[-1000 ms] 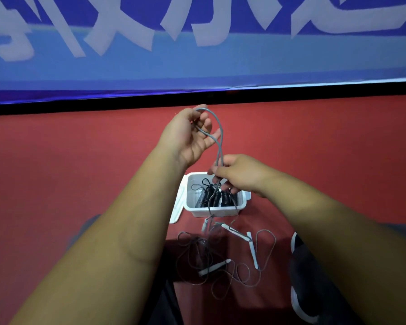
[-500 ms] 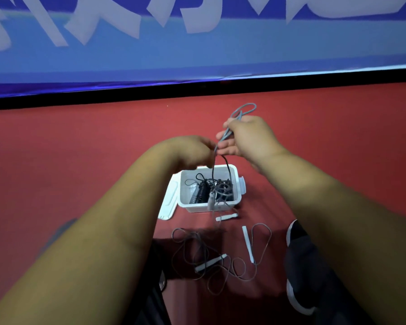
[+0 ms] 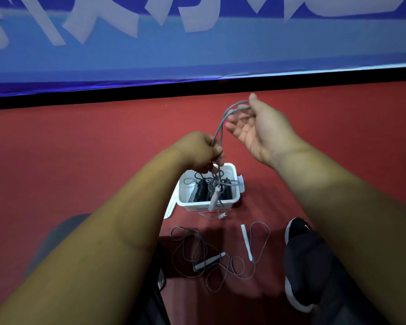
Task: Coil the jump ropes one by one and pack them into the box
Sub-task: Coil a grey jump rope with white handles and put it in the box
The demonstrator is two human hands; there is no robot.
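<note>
- The jump rope [image 3: 218, 130] is a thin, smooth grey cord, doubled into a long narrow loop and held up in the air above the box between the two hands.
- The left hand [image 3: 197, 153] is closed in a fist round the bunched strands at the lower end of the loop.
- The right hand [image 3: 260, 132] is palm-up with fingers loosely curled; the rounded top bend of the loop is caught between thumb and forefinger.
- Below the left hand the cord drops to a slim white handle [image 3: 215, 200], which dangles over the front wall of the box.
- The box [image 3: 236, 178] is white plastic, rectangular with rounded corners, and sits on the floor well short of its far edge.
- Inside it lie dark, tightly wound coils [image 3: 202, 192].
- Its flat white lid [image 3: 171, 207] leans against the left side.
- Nearer the person, a loose rope [image 3: 209, 262] sprawls in tangled curves, a second white stick handle [image 3: 246, 241] beside it.
- The floor [image 3: 80, 148] is matte red.
- A black shoe [image 3: 298, 254] with a white sole rests at the right.
- A glossy blue banner [image 3: 197, 55] stands behind the floor's far edge.
</note>
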